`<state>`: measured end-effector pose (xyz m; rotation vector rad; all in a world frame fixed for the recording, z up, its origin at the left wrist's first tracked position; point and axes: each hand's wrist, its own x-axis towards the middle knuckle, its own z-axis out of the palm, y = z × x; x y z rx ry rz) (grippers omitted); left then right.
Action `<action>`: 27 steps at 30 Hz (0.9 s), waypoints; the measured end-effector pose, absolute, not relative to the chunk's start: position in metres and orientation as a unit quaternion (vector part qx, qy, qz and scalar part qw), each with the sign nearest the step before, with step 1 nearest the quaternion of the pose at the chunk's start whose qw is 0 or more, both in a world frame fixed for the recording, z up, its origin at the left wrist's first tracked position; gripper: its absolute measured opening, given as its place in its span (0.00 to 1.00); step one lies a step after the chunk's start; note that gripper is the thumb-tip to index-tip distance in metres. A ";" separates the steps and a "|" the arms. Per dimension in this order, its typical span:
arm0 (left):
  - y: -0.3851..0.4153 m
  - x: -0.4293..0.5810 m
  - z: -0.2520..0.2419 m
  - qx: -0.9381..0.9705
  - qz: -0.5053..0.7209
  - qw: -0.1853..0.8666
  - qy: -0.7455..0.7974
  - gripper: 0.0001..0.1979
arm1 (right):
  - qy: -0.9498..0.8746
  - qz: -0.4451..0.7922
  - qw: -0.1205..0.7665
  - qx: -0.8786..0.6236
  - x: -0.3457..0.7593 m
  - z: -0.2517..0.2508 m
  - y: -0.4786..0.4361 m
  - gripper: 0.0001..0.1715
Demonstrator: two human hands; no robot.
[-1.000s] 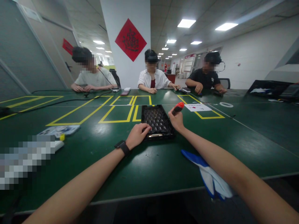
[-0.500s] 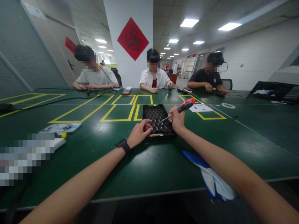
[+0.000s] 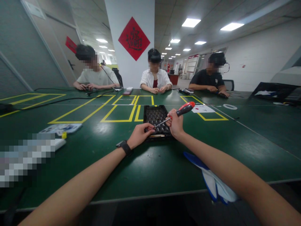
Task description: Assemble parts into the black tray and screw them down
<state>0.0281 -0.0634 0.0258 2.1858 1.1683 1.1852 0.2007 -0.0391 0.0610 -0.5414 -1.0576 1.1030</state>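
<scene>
A screwdriver [image 3: 185, 108] with a black and red handle slants across my right hand [image 3: 175, 124], whose fingers are closed around it where shaft meets handle. Its thin metal shaft points down and left to the fingertips of my left hand [image 3: 141, 133]. There the left thumb and fingers are pinched together at the tip; whatever lies between them is too small to tell. Under both hands sits an open black case [image 3: 160, 116] with rows of small metal pieces in its slots. A dark watch [image 3: 124, 147] is on my left wrist.
Blue and white gloves [image 3: 211, 175] lie by the near edge, under my right forearm. To the left are a patterned flat object [image 3: 61, 128] and a pixelated block. A white paper [image 3: 202, 108] and a tape ring [image 3: 229, 107] lie beyond. Several people sit across the green table [image 3: 117, 185].
My right hand has moved left and slightly down, bringing the screwdriver's tip to my left hand. The left fingers have closed into a pinch at the tip.
</scene>
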 end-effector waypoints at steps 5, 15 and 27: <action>-0.065 0.029 0.026 0.781 0.427 0.180 0.419 0.11 | -0.468 0.503 0.689 -0.231 0.203 0.062 -0.038 0.13; -0.066 0.030 0.029 0.782 0.438 0.176 0.407 0.10 | -0.453 0.498 0.700 -0.237 0.201 0.059 -0.037 0.13; -0.068 0.030 0.030 0.783 0.434 0.185 0.405 0.09 | -0.438 0.526 0.696 -0.217 0.204 0.055 -0.031 0.14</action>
